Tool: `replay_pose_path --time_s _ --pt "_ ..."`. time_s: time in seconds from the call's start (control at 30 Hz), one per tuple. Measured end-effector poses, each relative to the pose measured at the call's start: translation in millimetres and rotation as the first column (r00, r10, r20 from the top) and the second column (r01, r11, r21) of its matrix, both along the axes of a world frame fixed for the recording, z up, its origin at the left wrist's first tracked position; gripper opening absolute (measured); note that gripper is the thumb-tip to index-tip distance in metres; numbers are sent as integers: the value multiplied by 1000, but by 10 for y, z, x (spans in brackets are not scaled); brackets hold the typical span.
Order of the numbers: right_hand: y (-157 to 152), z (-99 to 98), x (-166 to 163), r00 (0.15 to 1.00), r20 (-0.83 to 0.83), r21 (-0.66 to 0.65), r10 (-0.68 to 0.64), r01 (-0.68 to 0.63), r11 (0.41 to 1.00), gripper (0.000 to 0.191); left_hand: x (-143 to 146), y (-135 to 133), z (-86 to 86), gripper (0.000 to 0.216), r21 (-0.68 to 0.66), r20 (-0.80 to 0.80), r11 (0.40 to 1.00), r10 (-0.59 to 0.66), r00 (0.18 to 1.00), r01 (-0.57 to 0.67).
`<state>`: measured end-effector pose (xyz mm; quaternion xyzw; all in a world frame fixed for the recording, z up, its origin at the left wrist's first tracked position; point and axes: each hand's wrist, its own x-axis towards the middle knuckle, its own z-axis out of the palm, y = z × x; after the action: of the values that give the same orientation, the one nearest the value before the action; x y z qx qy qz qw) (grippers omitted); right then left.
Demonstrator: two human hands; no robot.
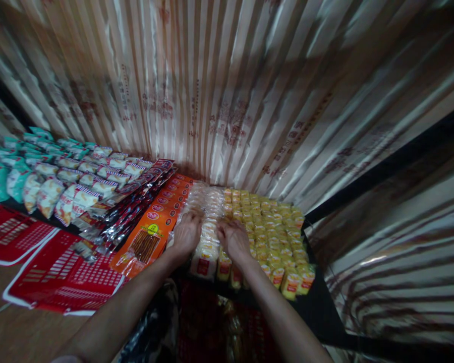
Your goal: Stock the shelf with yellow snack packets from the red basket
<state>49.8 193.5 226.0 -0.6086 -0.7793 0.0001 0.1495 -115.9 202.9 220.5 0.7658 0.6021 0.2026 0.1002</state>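
White packets [209, 238] by the surface [323, 298]'s front edge look light, squishy, so cup the sides. Left hand [188, 233], right hand [233, 237] curled; can't tell if gripping.

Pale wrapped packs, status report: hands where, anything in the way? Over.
Left hand at left side of pale wrapped packs; right hand at right side; grip unclear. Crowding close: yellow wrapped packs right, orange stick-snack packets left.

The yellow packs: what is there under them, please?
A black surface shows past the right edge of the yellow packs, apparently continuing beneath. Whether anything else lies under the packs cannot be seen, because they cover it.
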Motion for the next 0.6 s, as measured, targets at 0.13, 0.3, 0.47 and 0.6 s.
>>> replay_pose_path --time_s 0.13,0.3,0.47,0.6 --pt "19 -13 11 998 -51 19 28 -27 999 10 -3 32 -5 23 -15 21 1000 -19 1000 19" --pt "3 -12 17 994 -78 52 77 -73 996 11 14 21 -8 24 -45 75 999 -9 997 12" --pt "4 -21 27 989 -115 63 97 -90 994 13 31 -3 15 27 -35 116 999 -29 993 33" --pt "56 -78 71 972 -201 74 125 -112 991 16 18 22 23 29 -55 154 998 -28 988 36"
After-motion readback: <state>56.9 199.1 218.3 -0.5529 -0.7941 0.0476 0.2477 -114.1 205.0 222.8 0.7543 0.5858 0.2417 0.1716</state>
